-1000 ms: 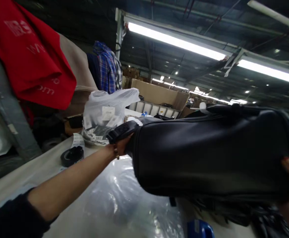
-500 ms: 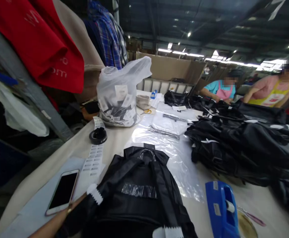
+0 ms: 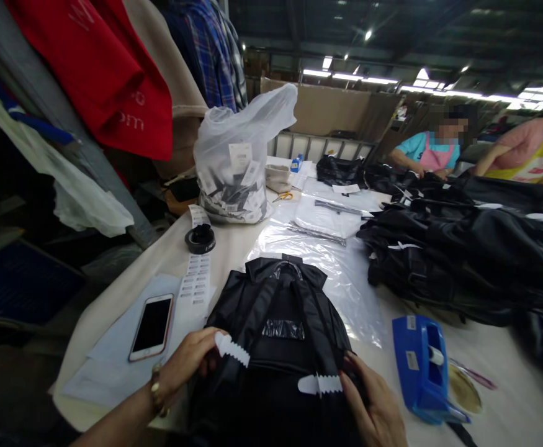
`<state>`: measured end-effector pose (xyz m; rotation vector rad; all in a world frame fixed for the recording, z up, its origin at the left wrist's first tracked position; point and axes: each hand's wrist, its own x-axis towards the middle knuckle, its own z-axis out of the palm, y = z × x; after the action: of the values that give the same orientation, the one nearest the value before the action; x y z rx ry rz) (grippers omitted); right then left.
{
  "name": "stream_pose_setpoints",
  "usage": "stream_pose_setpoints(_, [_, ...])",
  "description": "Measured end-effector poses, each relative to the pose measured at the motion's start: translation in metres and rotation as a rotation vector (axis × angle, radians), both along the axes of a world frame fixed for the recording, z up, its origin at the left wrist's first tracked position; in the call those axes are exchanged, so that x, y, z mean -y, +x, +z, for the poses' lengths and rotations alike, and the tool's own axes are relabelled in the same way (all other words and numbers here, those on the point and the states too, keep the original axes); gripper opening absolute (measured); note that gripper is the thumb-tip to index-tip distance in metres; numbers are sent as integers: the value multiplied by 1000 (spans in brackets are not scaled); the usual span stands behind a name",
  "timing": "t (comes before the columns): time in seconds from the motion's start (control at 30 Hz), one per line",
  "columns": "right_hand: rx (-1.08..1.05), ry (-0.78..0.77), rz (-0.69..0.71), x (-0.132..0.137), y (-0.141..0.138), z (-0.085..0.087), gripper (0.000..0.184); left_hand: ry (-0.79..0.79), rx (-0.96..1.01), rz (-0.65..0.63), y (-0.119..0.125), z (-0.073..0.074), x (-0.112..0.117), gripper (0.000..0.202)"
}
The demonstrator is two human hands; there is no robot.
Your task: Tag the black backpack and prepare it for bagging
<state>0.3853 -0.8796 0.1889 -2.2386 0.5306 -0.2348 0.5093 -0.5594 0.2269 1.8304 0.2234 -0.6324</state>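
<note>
A soft black backpack [image 3: 283,310] of smooth, faintly glossy fabric lies strap side up at the near edge of the table [image 3: 508,397], its top on a crinkled clear plastic sheet [image 3: 345,279]. The left hand [image 3: 190,363], wrist bent inward, pinches a white zigzag-edged strip [image 3: 231,349] on one strap. The right hand [image 3: 376,413] curls its fingers at a second strip [image 3: 320,385] (whether they grip it cannot be told). A blocky blue tape dispenser [image 3: 420,366] stands just beside.

Bag-packing factory floor: piled black bags [image 3: 462,254], tape dispenser [image 3: 420,366], cartons [image 3: 341,112].
</note>
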Motion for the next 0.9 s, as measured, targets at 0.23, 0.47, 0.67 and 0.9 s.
stream_pose_setpoints(0.23, [-276,-21,156,-10,23,-19,74,385,410,-320,-30,-17,11,26])
stream_pose_setpoints(0.47, [-197,171,-80,31,16,-14,75,311,225,83,-6,-42,-24,61])
stream_pose_setpoints(0.67, [-391,441,-298,72,55,-35,84,63,-101,168,50,-79,-21,68])
stream_pose_setpoints(0.9, [-406,658,-259,53,100,-52,38,-82,-169,185,84,-90,5,33])
